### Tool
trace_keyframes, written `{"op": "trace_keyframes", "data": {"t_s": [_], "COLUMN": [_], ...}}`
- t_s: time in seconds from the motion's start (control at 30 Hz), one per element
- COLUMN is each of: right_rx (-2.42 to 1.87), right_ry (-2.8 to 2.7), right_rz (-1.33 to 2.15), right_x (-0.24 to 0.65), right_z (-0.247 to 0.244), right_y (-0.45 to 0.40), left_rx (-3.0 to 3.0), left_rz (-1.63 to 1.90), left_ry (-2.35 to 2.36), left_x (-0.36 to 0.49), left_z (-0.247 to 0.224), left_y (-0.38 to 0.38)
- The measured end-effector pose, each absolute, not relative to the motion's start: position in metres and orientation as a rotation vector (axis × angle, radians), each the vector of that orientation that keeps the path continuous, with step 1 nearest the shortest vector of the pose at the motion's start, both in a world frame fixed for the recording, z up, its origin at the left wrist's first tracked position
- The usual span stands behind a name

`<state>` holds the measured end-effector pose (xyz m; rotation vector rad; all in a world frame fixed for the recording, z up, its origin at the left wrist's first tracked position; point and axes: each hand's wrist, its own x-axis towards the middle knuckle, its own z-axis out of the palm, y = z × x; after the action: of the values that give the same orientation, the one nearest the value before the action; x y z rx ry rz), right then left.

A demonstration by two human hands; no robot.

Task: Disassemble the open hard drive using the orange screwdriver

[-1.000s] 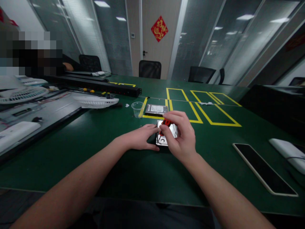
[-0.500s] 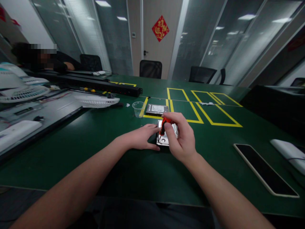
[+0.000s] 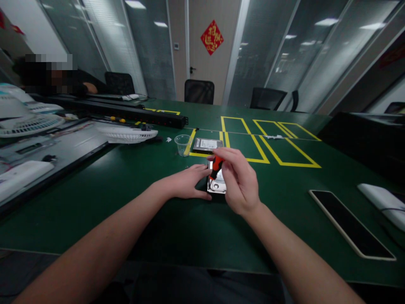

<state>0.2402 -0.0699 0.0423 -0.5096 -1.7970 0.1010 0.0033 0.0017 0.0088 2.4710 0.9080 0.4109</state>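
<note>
My right hand (image 3: 241,181) holds a red-and-black screwdriver (image 3: 217,166) by its handle, the fingers curled over the top. The tool leans, its shaft pointing down at the near left corner of a silver hard drive (image 3: 218,187). Whether the tip sits in a screw is too small to tell. My left hand (image 3: 189,182) braces the drive's left side, thumb at the near corner and fingers at the far one. Much of the drive's right part is hidden behind my right hand. Beyond it, a second hard drive (image 3: 207,145) lies label up inside a yellow tape outline.
A clear plastic cup (image 3: 182,145) stands left of the second drive. White fan parts (image 3: 126,134), a long black bar (image 3: 126,114) and a metal panel (image 3: 72,141) occupy the left. A phone (image 3: 351,223) and a white device (image 3: 384,204) lie right. A person sits far left.
My right thumb has drawn back to the right, and more of the screwdriver's handle shows. My left hand and the drive stay in place; the view has shifted slightly.
</note>
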Motion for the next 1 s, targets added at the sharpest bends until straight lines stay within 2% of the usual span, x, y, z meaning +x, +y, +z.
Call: {"op": "trace_keyframes", "data": {"t_s": [0.23, 0.5, 1.0], "right_rx": [-0.474, -0.526, -0.529], "right_ry": [-1.767, -1.75, -1.766], "right_rz": [0.105, -0.06, 0.007], "right_x": [0.2371, 0.2373, 0.2396], "right_z": [0.0404, 0.0434, 0.0445], "right_y": [-0.0685, -0.0672, -0.07], "left_rx": [2.466, 2.484, 2.469], "left_rz": [0.41, 0.412, 0.388], "left_ry": [0.901, 0.87, 0.926], "left_x": [0.0023, 0.0011, 0.0018], "left_z": [0.0084, 0.0079, 0.0072], "left_y": [0.0008, 0.0009, 0.0023]}}
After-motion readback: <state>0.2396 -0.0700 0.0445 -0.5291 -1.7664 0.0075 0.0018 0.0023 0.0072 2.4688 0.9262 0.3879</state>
